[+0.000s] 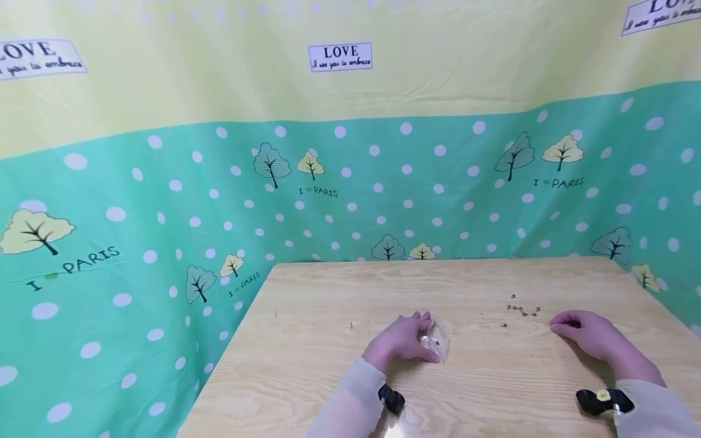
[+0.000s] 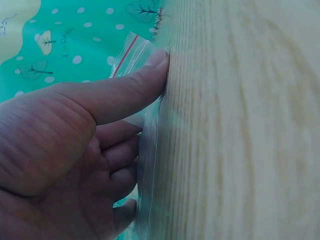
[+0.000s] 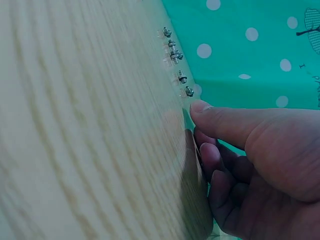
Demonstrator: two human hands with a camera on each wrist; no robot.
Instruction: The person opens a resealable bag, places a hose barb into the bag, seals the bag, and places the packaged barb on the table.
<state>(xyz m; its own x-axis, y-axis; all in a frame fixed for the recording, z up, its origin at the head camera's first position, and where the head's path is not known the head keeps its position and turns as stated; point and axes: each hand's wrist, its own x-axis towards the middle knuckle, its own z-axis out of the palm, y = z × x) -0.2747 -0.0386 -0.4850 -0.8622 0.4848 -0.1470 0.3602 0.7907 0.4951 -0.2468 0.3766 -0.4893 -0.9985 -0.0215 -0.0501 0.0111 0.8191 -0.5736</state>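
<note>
Both hands are low at the desk (image 1: 306, 371), palms facing inward. Curled around the clear zip bag (image 1: 443, 344), the left hand (image 1: 401, 338) has its thumb on the near edge and its fingers on the far side, not spread wide. The bag lies on the desk at the left hand's 3 o'clock, with a small dark piece (image 1: 437, 343) showing in or behind the plastic. The right hand (image 1: 588, 333) has thumb and forefinger drawn close together, the other fingers bent; whether anything tiny sits between the tips I cannot tell. Small metal pieces (image 3: 175, 56), seemingly bolts, lie loosely scattered just beyond those tips, toward 10 o'clock of the right hand, with a single piece (image 1: 504, 325) apart at its 9 o'clock.

The step in hand looks like gathering these pieces into the bag one by one, the left hand steadying it. If the right fingers are bare, the next move calls for a precise fingertip pinch on the nearest piece; if loaded, a carry toward 9 o'clock, with the bag's mouth held apart.
</note>
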